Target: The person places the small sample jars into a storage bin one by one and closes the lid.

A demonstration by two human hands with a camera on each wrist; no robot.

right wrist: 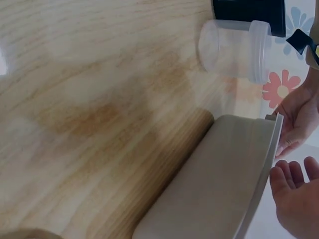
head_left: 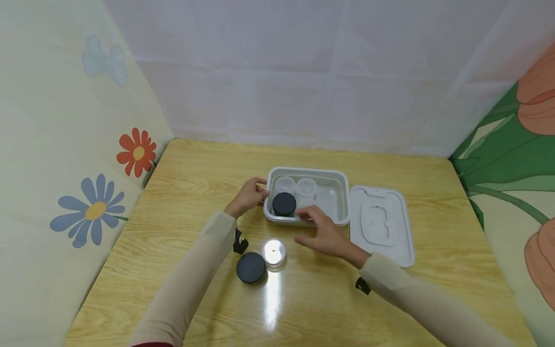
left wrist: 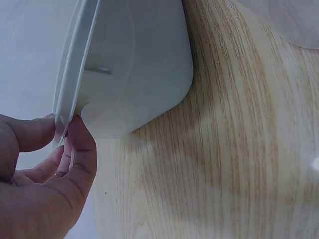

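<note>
A white rectangular plastic box point(head_left: 340, 219) stands on the table without its cover. Inside it, on the left, are two clear round containers point(head_left: 306, 187) and a black round container point(head_left: 284, 204). My left hand point(head_left: 249, 195) pinches the box's left rim between thumb and fingers, as the left wrist view shows up close on the box wall point(left wrist: 144, 69). Over the near rim is my right hand point(head_left: 324, 234), thumb and fingers apart with nothing between them. Its fingertips point(right wrist: 280, 181) come right at the rim in the right wrist view.
In front of the box stand a clear lidded jar point(head_left: 273, 253) and a black round container point(head_left: 251, 267), side by side. A white lid point(head_left: 403, 236) lies to the box's right on the wooden table point(head_left: 195, 168). Cloth-covered walls point(head_left: 282, 96) surround the back and sides.
</note>
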